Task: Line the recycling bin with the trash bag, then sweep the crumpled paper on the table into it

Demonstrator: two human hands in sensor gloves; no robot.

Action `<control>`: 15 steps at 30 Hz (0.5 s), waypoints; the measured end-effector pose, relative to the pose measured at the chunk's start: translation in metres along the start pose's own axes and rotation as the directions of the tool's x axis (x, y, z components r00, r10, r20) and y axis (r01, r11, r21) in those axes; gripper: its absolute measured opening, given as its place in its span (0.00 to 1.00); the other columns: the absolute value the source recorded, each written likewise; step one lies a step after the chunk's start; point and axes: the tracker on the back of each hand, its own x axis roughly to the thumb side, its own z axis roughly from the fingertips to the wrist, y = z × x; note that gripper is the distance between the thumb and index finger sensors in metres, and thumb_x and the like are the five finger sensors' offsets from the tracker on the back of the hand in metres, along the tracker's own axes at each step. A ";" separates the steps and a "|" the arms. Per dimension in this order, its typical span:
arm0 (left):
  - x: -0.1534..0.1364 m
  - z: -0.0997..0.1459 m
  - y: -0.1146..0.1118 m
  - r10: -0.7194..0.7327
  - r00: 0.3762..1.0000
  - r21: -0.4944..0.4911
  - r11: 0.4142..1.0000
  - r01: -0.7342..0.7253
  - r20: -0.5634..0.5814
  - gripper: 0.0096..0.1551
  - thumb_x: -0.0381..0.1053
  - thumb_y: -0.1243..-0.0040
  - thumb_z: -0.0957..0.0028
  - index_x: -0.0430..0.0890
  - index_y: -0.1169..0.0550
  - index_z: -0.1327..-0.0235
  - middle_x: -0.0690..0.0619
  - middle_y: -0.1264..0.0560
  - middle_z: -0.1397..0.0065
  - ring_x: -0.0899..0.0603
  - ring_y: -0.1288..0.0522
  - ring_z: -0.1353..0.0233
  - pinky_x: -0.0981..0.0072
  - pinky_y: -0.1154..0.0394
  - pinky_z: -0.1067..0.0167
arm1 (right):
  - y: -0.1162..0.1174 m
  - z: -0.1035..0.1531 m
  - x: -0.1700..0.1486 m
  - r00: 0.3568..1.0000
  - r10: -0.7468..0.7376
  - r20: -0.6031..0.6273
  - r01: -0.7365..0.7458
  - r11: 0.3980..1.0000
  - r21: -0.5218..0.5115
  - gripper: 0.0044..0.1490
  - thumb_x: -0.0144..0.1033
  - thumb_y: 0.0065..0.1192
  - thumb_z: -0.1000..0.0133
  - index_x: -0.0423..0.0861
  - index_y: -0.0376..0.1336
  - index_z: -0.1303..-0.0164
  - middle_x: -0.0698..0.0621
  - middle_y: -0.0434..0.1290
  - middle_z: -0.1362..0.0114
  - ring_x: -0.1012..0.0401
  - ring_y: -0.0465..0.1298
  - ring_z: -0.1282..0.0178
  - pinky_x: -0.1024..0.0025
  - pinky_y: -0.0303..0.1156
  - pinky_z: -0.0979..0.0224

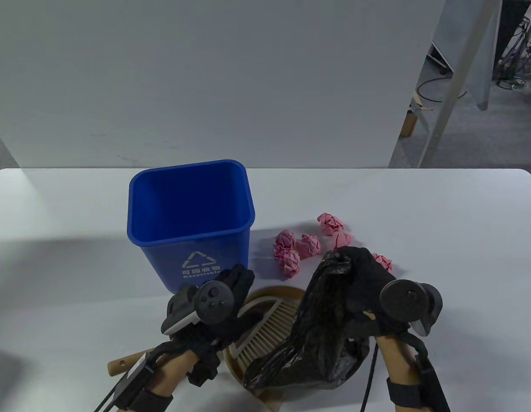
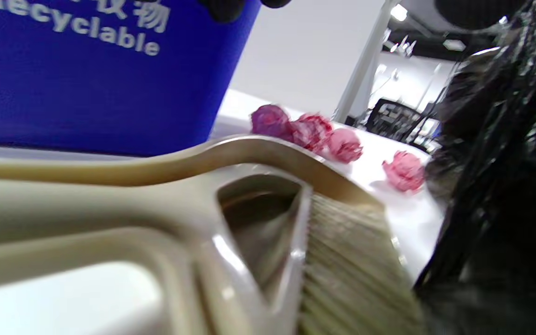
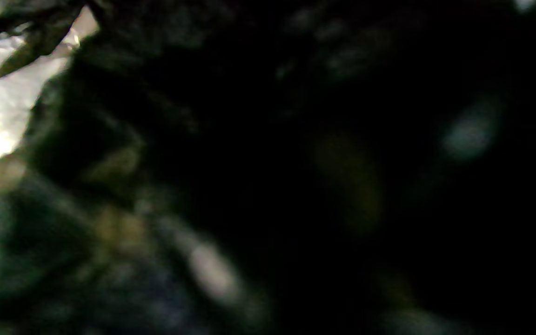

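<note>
An unlined blue recycling bin [image 1: 192, 214] stands upright left of centre on the white table; its wall [image 2: 86, 79] fills the left wrist view. Several pink crumpled paper balls [image 1: 308, 245] [image 2: 312, 132] lie to the right of it. My right hand [image 1: 360, 270] grips a black trash bag [image 1: 317, 326] by its top, and the bag hangs down over a tan dustpan [image 1: 270, 296] holding a hand brush [image 1: 267, 332] [image 2: 342, 260]. The bag [image 3: 296, 167] darkens the whole right wrist view. My left hand [image 1: 235, 287] hovers with straight fingers over the dustpan's left side, just in front of the bin, holding nothing.
A wooden brush handle [image 1: 124, 364] sticks out at the front left under my left forearm. A white panel [image 1: 205, 81] stands behind the table. Beyond the table's right rear corner are a floor with cables and a slanted frame leg [image 1: 454, 90].
</note>
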 end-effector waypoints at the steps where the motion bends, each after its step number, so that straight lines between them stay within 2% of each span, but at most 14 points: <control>1: 0.001 0.000 0.000 0.030 0.999 0.000 1.000 -0.030 0.020 0.58 0.77 0.56 0.46 0.49 0.58 0.14 0.44 0.58 0.07 0.30 0.51 0.09 0.24 0.47 0.22 | 0.004 0.000 0.002 1.000 -0.024 0.006 0.024 1.000 0.007 0.23 0.42 0.57 0.38 0.45 0.64 0.37 0.47 0.77 0.41 0.63 0.80 0.59 0.53 0.78 0.42; 3: 0.004 0.000 -0.003 0.144 0.986 -0.027 0.989 -0.143 0.080 0.62 0.79 0.55 0.47 0.47 0.61 0.14 0.42 0.60 0.07 0.29 0.50 0.09 0.25 0.45 0.22 | 0.018 0.002 0.009 0.998 -0.056 0.017 0.056 0.998 0.035 0.23 0.42 0.57 0.38 0.45 0.64 0.36 0.47 0.76 0.40 0.62 0.80 0.58 0.52 0.78 0.41; 6: 0.009 -0.003 -0.013 0.357 0.924 -0.124 0.932 -0.341 0.141 0.64 0.81 0.56 0.48 0.45 0.63 0.15 0.41 0.59 0.08 0.29 0.48 0.10 0.25 0.44 0.22 | 0.035 0.004 0.020 1.000 -0.019 0.019 0.018 0.997 0.070 0.23 0.42 0.58 0.38 0.46 0.64 0.36 0.46 0.77 0.40 0.61 0.80 0.58 0.52 0.78 0.41; 7: 0.010 -0.004 -0.017 0.439 0.887 -0.165 0.894 -0.416 0.145 0.64 0.81 0.57 0.48 0.45 0.63 0.15 0.40 0.59 0.08 0.28 0.47 0.10 0.26 0.44 0.22 | 0.039 0.005 0.023 1.000 0.004 0.030 -0.007 0.997 0.078 0.23 0.42 0.58 0.38 0.46 0.64 0.36 0.46 0.77 0.40 0.61 0.80 0.58 0.51 0.78 0.41; 9: 0.011 -0.007 -0.026 0.607 0.783 -0.270 0.783 -0.561 0.134 0.63 0.81 0.60 0.48 0.45 0.62 0.15 0.40 0.58 0.08 0.29 0.45 0.11 0.26 0.43 0.22 | 0.045 0.007 0.028 0.995 0.080 0.051 -0.084 0.993 0.081 0.23 0.42 0.58 0.38 0.45 0.64 0.36 0.46 0.77 0.40 0.61 0.80 0.58 0.51 0.78 0.41; 12: 0.011 -0.010 -0.034 0.757 0.648 -0.405 0.620 -0.672 0.084 0.67 0.83 0.61 0.51 0.44 0.66 0.16 0.39 0.61 0.08 0.29 0.45 0.11 0.27 0.43 0.22 | 0.048 0.010 0.030 0.981 0.178 0.078 -0.183 0.981 0.061 0.23 0.42 0.58 0.38 0.46 0.64 0.36 0.46 0.77 0.40 0.60 0.80 0.57 0.50 0.77 0.40; 14: 0.012 -0.010 -0.037 0.789 0.612 -0.424 0.574 -0.700 0.058 0.69 0.84 0.60 0.53 0.44 0.67 0.17 0.39 0.61 0.08 0.29 0.43 0.12 0.28 0.42 0.22 | 0.049 0.011 0.031 0.971 0.220 0.089 -0.225 0.973 0.058 0.23 0.42 0.59 0.38 0.46 0.64 0.36 0.46 0.77 0.39 0.60 0.80 0.57 0.50 0.77 0.40; 15: 0.012 -0.010 -0.037 0.786 0.615 -0.421 0.577 -0.700 0.055 0.70 0.84 0.57 0.53 0.44 0.67 0.17 0.39 0.61 0.08 0.30 0.41 0.13 0.29 0.40 0.23 | 0.050 0.011 0.031 0.969 0.231 0.093 -0.236 0.970 0.052 0.23 0.42 0.59 0.38 0.46 0.64 0.36 0.46 0.77 0.39 0.60 0.80 0.56 0.50 0.77 0.40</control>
